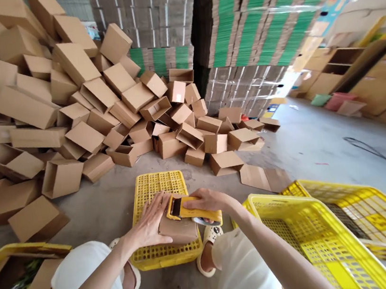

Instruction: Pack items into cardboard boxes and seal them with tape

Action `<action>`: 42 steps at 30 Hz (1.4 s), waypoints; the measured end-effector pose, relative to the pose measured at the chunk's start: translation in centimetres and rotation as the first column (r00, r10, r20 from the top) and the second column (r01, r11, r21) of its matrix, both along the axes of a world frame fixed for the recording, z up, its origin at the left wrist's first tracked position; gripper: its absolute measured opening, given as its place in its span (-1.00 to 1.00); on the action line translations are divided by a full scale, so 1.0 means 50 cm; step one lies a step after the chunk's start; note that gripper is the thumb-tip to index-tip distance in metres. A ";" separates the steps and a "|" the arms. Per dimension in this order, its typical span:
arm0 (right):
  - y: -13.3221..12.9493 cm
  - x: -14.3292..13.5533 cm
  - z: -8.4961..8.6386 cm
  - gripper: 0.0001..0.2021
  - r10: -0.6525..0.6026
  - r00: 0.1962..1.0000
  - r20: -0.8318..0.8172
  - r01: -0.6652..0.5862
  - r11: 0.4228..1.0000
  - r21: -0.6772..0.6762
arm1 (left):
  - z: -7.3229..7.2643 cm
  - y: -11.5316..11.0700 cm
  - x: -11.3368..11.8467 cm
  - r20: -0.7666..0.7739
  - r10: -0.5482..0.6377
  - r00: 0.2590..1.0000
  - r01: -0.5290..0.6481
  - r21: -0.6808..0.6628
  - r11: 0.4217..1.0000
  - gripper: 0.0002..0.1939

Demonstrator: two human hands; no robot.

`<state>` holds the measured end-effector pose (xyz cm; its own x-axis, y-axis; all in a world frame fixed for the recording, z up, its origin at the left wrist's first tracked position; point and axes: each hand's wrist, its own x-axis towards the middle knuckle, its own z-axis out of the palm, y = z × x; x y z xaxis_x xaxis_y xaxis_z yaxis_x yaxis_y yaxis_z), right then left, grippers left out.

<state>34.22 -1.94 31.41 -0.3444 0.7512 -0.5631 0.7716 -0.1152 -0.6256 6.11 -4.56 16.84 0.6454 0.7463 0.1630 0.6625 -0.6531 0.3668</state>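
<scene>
A small brown cardboard box rests on an upturned yellow plastic crate between my feet. My left hand lies on the box's left side and top with its fingers stretched out. In my right hand is a yellow tape dispenser, its front end over the top of the box. The fingers of that hand wrap round the dispenser, and part of a tape roll shows beneath them. Whether tape is stuck to the box cannot be made out.
A big heap of cardboard boxes spreads ahead and left. Behind it rise stacks of flattened cartons. Yellow crates stand at my right. A crate at my left holds an open carton. A black cable lies on the floor.
</scene>
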 end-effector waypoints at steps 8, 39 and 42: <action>0.015 -0.086 0.009 -0.58 0.033 0.999 0.025 -0.032 0.999 -0.010 | -0.052 -0.086 -0.057 0.105 0.098 0.990 -0.119 0.220 0.968 -0.03; 0.001 0.012 -0.022 -0.53 0.014 0.995 -0.098 -0.020 0.998 -0.062 | -0.027 -0.047 -0.016 0.023 -0.002 1.000 -0.008 0.415 0.910 0.03; -0.005 0.013 -0.024 -0.56 -0.005 0.992 -0.125 -0.001 0.999 -0.052 | -0.021 -0.049 0.025 0.040 -0.004 0.999 -0.012 0.395 0.919 0.08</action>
